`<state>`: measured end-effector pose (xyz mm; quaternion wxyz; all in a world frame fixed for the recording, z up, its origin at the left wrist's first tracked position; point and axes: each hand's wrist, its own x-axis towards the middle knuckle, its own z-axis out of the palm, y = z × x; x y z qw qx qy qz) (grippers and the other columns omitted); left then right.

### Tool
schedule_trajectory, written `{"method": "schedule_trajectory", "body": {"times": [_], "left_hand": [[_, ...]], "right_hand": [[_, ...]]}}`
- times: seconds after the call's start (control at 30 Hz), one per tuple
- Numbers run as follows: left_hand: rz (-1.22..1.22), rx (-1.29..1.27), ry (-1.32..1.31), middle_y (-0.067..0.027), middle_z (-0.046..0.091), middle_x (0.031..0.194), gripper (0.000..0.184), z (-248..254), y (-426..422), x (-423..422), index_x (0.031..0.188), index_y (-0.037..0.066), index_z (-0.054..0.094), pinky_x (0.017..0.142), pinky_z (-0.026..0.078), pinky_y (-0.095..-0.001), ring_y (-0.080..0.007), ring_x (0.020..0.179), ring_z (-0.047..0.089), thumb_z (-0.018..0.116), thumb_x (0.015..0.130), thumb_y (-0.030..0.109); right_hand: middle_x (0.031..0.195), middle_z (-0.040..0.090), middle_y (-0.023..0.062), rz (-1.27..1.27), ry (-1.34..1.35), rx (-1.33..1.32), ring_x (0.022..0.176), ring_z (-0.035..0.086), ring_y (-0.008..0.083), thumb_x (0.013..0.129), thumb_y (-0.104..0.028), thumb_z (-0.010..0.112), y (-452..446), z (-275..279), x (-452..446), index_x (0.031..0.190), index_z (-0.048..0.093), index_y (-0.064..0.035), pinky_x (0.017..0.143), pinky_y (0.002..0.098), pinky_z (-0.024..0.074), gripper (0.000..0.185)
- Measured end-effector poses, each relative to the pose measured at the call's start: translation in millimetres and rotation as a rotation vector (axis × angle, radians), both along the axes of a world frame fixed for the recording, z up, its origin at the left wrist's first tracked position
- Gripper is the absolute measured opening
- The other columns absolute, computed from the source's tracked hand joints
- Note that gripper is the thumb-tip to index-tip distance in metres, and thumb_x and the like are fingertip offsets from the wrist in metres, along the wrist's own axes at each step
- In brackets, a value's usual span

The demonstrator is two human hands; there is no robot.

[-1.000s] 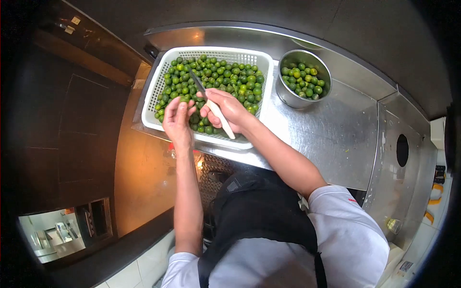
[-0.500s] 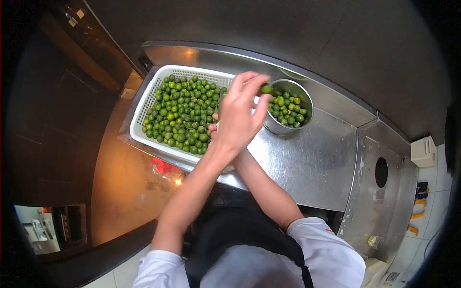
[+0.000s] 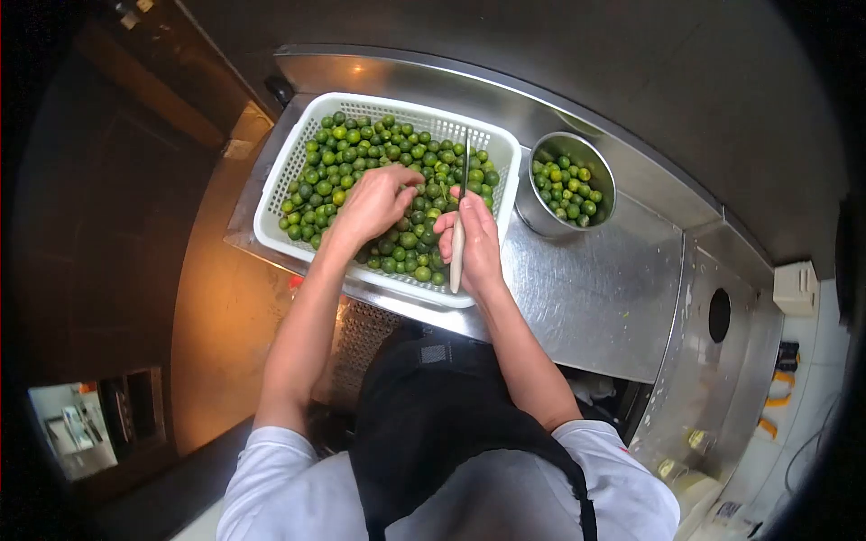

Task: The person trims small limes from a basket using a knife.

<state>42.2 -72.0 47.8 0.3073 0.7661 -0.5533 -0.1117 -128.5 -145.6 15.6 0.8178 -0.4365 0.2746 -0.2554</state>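
A white perforated plastic basket [image 3: 271, 203] holds a heap of small green limes [image 3: 336, 149]. My left hand [image 3: 377, 203] is over the middle of the heap, its fingers curled down at the limes; what lies under the fingertips is hidden. My right hand [image 3: 478, 239] is at the basket's right end, closed round a knife [image 3: 457, 257] with a pale handle. The narrow dark blade points away from me, over the limes. Right of the basket stands a round metal pot [image 3: 548, 219], partly filled with more limes [image 3: 568, 189].
Basket and pot stand on a stainless steel counter [image 3: 595, 293] with a raised back edge [image 3: 487, 79]. To the right is a lower steel section [image 3: 695, 338] with a dark round hole [image 3: 719, 316]. A white box [image 3: 796, 287] is at the far right.
My left hand has moved from the pot's rim, where it held a lime, back left over the basket. My arms have uncrossed, and the knife in my right hand has come into view.
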Motion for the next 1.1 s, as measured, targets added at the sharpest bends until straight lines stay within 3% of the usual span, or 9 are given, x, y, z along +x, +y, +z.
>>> {"method": "schedule_trajectory", "body": {"times": [0.23, 0.33, 0.37, 0.47, 0.5, 0.63, 0.73, 0.9, 1.1], "left_hand": [[-0.178, 0.143, -0.224, -0.0211, 0.061, 0.094, 0.025, -42.7, -40.1, -9.2, 0.103, 0.002, 0.066, 0.078, 0.05, -0.0472, -0.041, 0.088, 0.062, 0.061, 0.08, 0.009], [-0.222, 0.078, -0.052, -0.0221, 0.06, 0.093, 0.03, -34.5, -31.5, -11.2, 0.106, 0.002, 0.065, 0.077, 0.051, -0.0467, -0.0425, 0.086, 0.061, 0.062, 0.077, 0.009], [-0.26, -0.105, -0.043, -0.019, 0.063, 0.096, 0.031, -35.4, -24.8, -9.0, 0.113, 0.0, 0.063, 0.072, 0.052, -0.0396, -0.0327, 0.079, 0.065, 0.061, 0.083, 0.008], [-0.196, -0.021, 1.141, -0.0112, 0.066, 0.092, 0.028, -5.9, -3.4, -16.2, 0.117, -0.005, 0.062, 0.066, 0.053, -0.0289, -0.0168, 0.073, 0.064, 0.058, 0.091, 0.005], [-0.226, -0.07, 1.268, -0.0078, 0.067, 0.096, 0.035, -8.9, 5.2, -15.0, 0.127, -0.005, 0.056, 0.064, 0.05, -0.0216, -0.0081, 0.075, 0.061, 0.059, 0.095, 0.008], [-0.121, -0.263, 1.332, -0.0093, 0.067, 0.099, 0.037, -19.5, 28.3, -24.1, 0.128, -0.006, 0.054, 0.063, 0.051, -0.0219, -0.0097, 0.077, 0.061, 0.062, 0.094, 0.005], [-0.163, -0.485, 1.292, -0.0109, 0.065, 0.107, 0.035, -26.8, 35.5, -32.2, 0.127, -0.006, 0.053, 0.064, 0.051, -0.0232, -0.0107, 0.084, 0.063, 0.061, 0.093, 0.002], [-0.147, -0.617, 1.274, -0.0129, 0.063, 0.118, 0.033, -41.1, 39.4, -30.3, 0.124, -0.004, 0.054, 0.084, 0.054, -0.0276, -0.0156, 0.102, 0.062, 0.061, 0.092, -0.003], [-0.165, -0.593, 1.331, -0.0124, 0.063, 0.119, 0.034, -43.2, 40.9, -26.3, 0.124, -0.004, 0.056, 0.086, 0.054, -0.0274, -0.0152, 0.1, 0.063, 0.063, 0.091, -0.002]], "right_hand": [[0.078, 0.058, 0.0069, -0.235, 0.058, -0.131, 0.052, 0.048, 0.0073, 0.105, -0.029, 0.036, 19.9, 3.5, 3.1, 0.133, 0.039, 0.0005, 0.047, 0.0216, 0.0405, 0.041], [0.078, 0.058, 0.0064, -0.39, 0.039, -0.134, 0.053, 0.047, 0.0069, 0.105, -0.029, 0.036, 36.1, 3.3, 8.2, 0.133, 0.039, 0.0015, 0.048, 0.0211, 0.0402, 0.041], [0.077, 0.057, 0.0055, -0.439, 0.018, -0.132, 0.054, 0.047, 0.0061, 0.105, -0.026, 0.038, 40.8, 6.6, 9.9, 0.133, 0.04, 0.0019, 0.049, 0.0204, 0.0398, 0.04], [0.076, 0.056, 0.0042, -0.443, 0.064, -0.325, 0.054, 0.045, 0.0047, 0.104, -0.022, 0.041, 49.6, 8.3, 13.2, 0.132, 0.04, 0.0021, 0.049, 0.0198, 0.0378, 0.037], [0.077, 0.06, 0.0048, -0.408, 0.084, -0.356, 0.058, 0.052, 0.0066, 0.101, -0.018, 0.045, 51.5, 6.9, 11.8, 0.131, 0.042, 0.0014, 0.052, 0.0217, 0.0421, 0.036], [0.074, 0.068, 0.009, -0.327, 0.344, -0.709, 0.067, 0.067, 0.0152, 0.095, -0.012, 0.054, 58.8, 16.3, 13.4, 0.127, 0.049, -0.0019, 0.062, 0.0297, 0.0515, 0.035], [0.07, 0.066, 0.0087, -0.307, 0.339, -0.855, 0.063, 0.067, 0.016, 0.092, -0.01, 0.057, 64.1, 30.8, 14.1, 0.126, 0.05, -0.0024, 0.062, 0.0303, 0.0514, 0.035], [0.116, 0.063, 0.0232, -0.29, 0.243, -0.928, 0.102, 0.065, 0.0401, 0.088, -0.008, 0.061, 65.4, 17.0, 16.4, 0.126, 0.051, -0.0002, 0.082, 0.0415, 0.0539, 0.04], [0.112, 0.064, 0.023, -0.317, 0.226, -0.948, 0.098, 0.067, 0.0399, 0.088, -0.009, 0.062, 64.9, 14.7, 17.9, 0.125, 0.051, -0.0002, 0.08, 0.0412, 0.0543, 0.04]]}}
